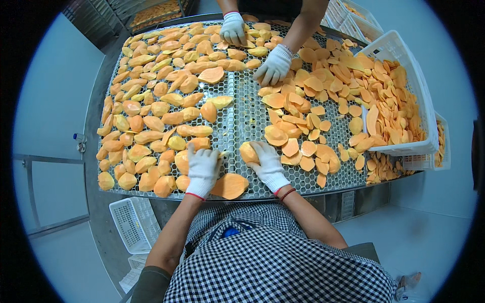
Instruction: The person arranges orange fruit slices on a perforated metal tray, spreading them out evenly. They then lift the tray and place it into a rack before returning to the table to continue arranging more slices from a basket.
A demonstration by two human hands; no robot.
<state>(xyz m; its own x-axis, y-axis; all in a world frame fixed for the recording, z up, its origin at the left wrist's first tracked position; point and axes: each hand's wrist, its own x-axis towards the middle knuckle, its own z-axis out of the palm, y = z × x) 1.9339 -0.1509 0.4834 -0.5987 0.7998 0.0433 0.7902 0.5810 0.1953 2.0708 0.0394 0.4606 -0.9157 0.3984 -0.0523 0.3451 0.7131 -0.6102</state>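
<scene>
Peeled orange sweet potato pieces cover a mesh tray (230, 116) in front of me. My right hand (269, 162), in a white glove, has its fingers closed against a rounded sweet potato piece (248, 152) near the tray's front. My left hand (203, 170), also gloved, lies low over the mesh with its fingers stretched forward. It touches or nearly touches a sweet potato piece (181, 162) on its left. A broad flat sweet potato slice (231, 186) lies just right of its wrist. What is under the left palm is hidden.
Across the tray, a co-worker's two gloved hands (275, 65) rest among the pieces. A white crate (427, 121) heaped with thin slices sits on the tray's right end. White baskets (126, 224) stand on the floor at left. A rack (151, 15) with filled trays stands behind.
</scene>
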